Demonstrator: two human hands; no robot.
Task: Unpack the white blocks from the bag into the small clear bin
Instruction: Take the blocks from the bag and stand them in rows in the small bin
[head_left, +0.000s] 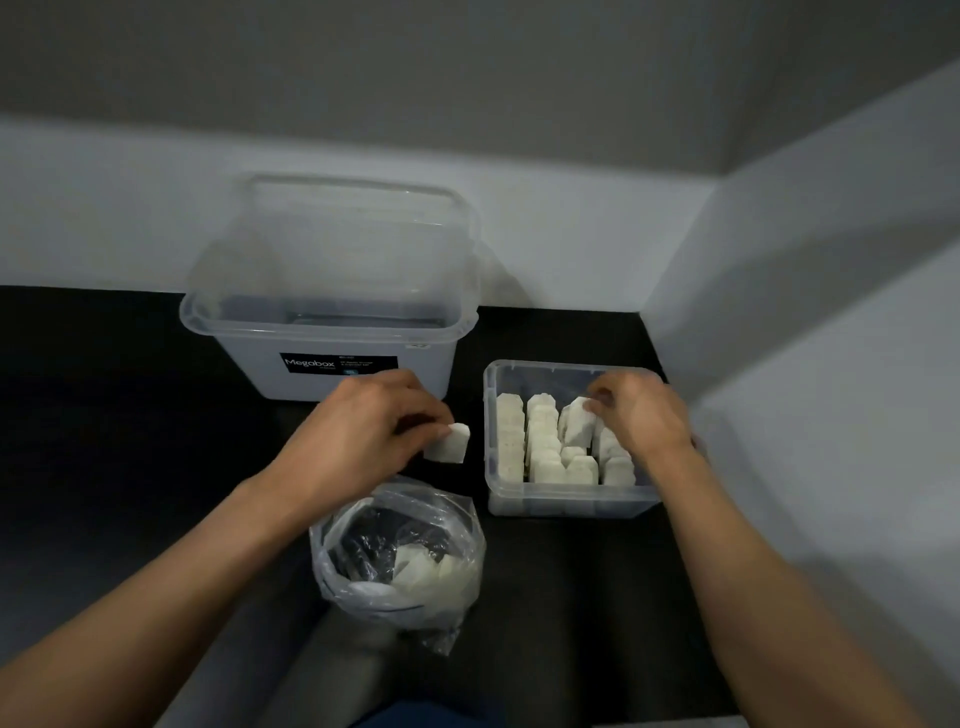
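1. White blocks (540, 441) stand in packed upright rows inside the small clear bin (566, 506), which sits on the dark tabletop (104, 415) at the right, close to a pale wall (779, 260).
2. The person's right grip (644, 415) reaches into the far right part of that bin, thumb and fingertips pinched on a tilted block (577, 428) that rises above the rows.
3. The left grip (363, 431), fingers curled, pinches a second block (449, 442) just outside the bin's left wall; whether this block touches the tabletop cannot be told.
4. The bag (457, 525), clear plastic with its mouth open, stands nearer the person, just below the left grip and beside the bin's near left corner. A few remaining blocks (415, 566) lie at its bottom.
5. A large clear bin (327, 332) labelled "Megabox" stands behind the left grip, and a clear lid (358, 234) rises upright at its back against the wall.
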